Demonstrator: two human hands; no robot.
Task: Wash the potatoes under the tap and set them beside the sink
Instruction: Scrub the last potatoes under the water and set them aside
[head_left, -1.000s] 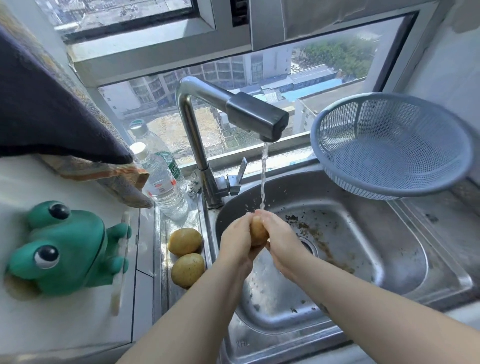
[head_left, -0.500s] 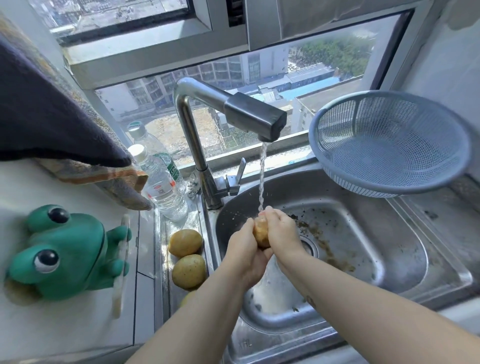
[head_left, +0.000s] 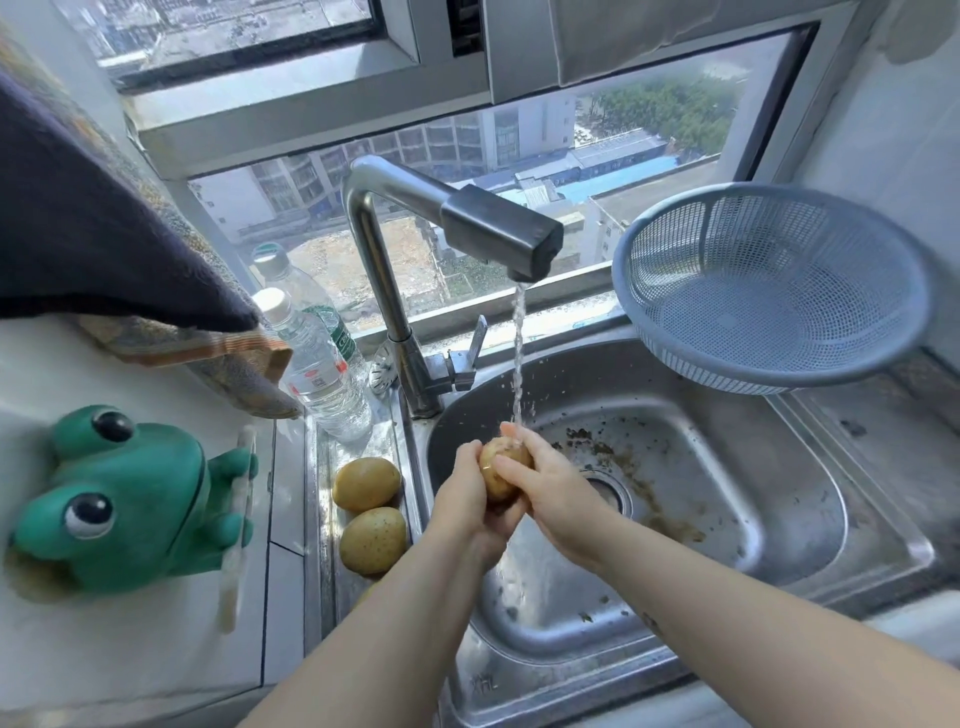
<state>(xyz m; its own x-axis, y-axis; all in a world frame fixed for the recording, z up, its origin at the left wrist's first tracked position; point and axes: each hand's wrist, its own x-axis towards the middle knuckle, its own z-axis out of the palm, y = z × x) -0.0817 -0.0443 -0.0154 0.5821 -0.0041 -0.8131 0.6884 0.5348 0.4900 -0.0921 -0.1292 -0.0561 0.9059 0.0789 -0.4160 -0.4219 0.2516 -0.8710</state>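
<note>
The potato (head_left: 503, 465) lies beneath the stream from the tap (head_left: 498, 234), above the sink (head_left: 753, 467), clasped between your left hand (head_left: 465, 501) and right hand (head_left: 558, 493), both curled round it, your palms hiding its lower half.

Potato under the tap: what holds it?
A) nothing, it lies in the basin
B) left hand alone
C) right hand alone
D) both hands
D: the left hand and right hand both grip the potato under water running from the tap.
</note>
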